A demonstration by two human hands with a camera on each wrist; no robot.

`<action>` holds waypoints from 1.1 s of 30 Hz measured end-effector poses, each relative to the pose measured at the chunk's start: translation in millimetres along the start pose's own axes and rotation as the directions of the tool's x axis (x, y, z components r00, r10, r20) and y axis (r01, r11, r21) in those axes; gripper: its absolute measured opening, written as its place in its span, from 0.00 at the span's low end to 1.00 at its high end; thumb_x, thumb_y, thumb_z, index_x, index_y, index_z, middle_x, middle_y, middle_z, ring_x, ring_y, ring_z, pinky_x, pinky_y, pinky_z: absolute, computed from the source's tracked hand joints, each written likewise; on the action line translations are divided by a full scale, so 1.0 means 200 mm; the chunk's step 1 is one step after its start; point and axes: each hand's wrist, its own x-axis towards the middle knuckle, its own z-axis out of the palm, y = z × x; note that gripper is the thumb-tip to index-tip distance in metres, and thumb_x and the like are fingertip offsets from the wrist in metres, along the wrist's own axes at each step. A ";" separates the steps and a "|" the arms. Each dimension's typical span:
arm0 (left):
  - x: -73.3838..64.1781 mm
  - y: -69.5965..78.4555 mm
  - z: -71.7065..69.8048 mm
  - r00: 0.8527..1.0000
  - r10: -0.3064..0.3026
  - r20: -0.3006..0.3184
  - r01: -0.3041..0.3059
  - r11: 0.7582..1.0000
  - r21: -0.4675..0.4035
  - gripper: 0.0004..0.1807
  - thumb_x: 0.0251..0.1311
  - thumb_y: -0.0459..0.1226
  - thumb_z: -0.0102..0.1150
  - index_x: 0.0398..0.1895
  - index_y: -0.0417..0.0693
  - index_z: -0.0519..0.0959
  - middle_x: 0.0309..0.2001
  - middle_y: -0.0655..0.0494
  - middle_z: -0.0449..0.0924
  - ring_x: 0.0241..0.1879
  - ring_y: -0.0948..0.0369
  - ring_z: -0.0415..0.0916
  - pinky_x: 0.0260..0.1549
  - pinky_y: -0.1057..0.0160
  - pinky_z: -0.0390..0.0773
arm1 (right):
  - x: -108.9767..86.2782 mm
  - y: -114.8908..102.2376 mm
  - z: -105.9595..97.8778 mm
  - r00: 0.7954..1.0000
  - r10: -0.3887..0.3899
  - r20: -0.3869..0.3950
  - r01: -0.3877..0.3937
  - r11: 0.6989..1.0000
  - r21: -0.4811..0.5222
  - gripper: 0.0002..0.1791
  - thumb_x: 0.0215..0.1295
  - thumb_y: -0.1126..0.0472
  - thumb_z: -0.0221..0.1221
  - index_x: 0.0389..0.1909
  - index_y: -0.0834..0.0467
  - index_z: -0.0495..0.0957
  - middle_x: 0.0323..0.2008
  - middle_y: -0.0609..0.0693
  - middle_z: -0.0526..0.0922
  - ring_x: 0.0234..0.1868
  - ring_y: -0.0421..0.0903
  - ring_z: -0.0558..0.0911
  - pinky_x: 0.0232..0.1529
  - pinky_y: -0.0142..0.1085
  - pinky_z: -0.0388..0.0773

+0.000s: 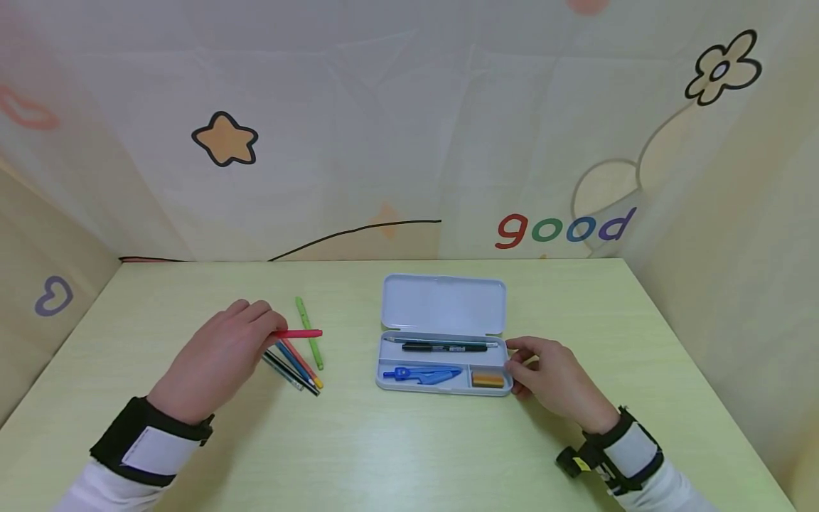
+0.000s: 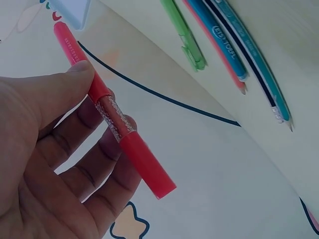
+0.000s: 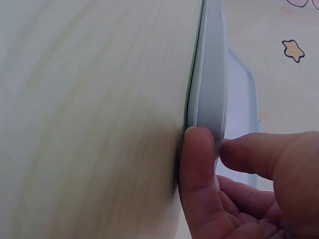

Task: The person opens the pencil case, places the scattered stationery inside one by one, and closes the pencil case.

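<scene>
My left hand (image 1: 224, 355) pinches a red pen (image 1: 303, 333) with a glittery see-through section, above several loose pens and pencils. In the left wrist view the thumb presses the pen (image 2: 153, 169) against the fingers. Below it lie a green pen (image 1: 303, 311), a blue pen (image 2: 219, 40), a pink-red pencil (image 1: 306, 361) and dark and teal pencils (image 2: 259, 64). My right hand (image 1: 553, 377) grips the right edge of an open pale-blue pencil case (image 1: 422, 390). Inside the case are a black pen (image 1: 441, 347), a pencil, a blue compass (image 1: 429, 374) and an orange-brown block (image 1: 488, 380).
The case's lid (image 1: 443, 306) is folded back on the pale wooden table (image 1: 358, 455). A printed cloth (image 1: 384, 142) stands behind the table and along both sides. Table surface lies between the loose pens and the case.
</scene>
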 end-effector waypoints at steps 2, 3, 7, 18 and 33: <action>0.01 0.01 0.00 1.000 -0.002 -0.003 0.002 1.000 -0.005 0.13 0.56 0.29 0.80 0.42 0.44 0.85 0.38 0.55 0.82 0.36 0.55 0.73 0.35 0.57 0.79 | 0.00 0.00 0.00 1.000 0.001 0.000 -0.001 1.000 -0.004 0.23 0.76 0.66 0.62 0.67 0.69 0.75 0.41 0.56 0.81 0.29 0.47 0.84 0.32 0.35 0.85; 0.02 0.02 0.00 1.000 -0.001 -0.002 0.001 1.000 -0.004 0.13 0.56 0.30 0.80 0.42 0.44 0.85 0.38 0.55 0.82 0.36 0.54 0.73 0.35 0.57 0.79 | 0.00 0.00 0.00 1.000 0.001 0.000 -0.001 1.000 -0.005 0.23 0.76 0.66 0.62 0.68 0.68 0.75 0.41 0.56 0.81 0.29 0.47 0.84 0.32 0.35 0.85; 0.04 0.04 0.00 1.000 0.001 0.003 -0.001 1.000 -0.004 0.13 0.57 0.30 0.80 0.42 0.44 0.85 0.38 0.55 0.82 0.37 0.54 0.73 0.36 0.57 0.79 | 0.00 0.00 0.00 1.000 -0.002 0.000 0.002 1.000 -0.005 0.23 0.76 0.66 0.62 0.68 0.68 0.75 0.41 0.56 0.81 0.29 0.47 0.84 0.31 0.35 0.85; 0.12 0.12 0.03 1.000 0.029 0.005 -0.029 1.000 -0.005 0.11 0.59 0.30 0.78 0.42 0.44 0.85 0.37 0.56 0.79 0.36 0.55 0.72 0.35 0.59 0.77 | 0.00 0.01 0.00 1.000 -0.013 -0.002 0.013 1.000 -0.006 0.22 0.76 0.66 0.62 0.67 0.69 0.75 0.41 0.56 0.81 0.29 0.47 0.84 0.31 0.35 0.85; 0.22 0.25 0.09 0.999 0.021 0.023 -0.020 0.999 -0.039 0.11 0.60 0.33 0.78 0.43 0.47 0.86 0.37 0.57 0.80 0.37 0.56 0.73 0.37 0.60 0.78 | 0.00 0.00 0.00 1.000 -0.013 0.002 0.013 1.000 -0.005 0.23 0.76 0.66 0.62 0.68 0.69 0.75 0.41 0.56 0.81 0.28 0.47 0.83 0.31 0.35 0.85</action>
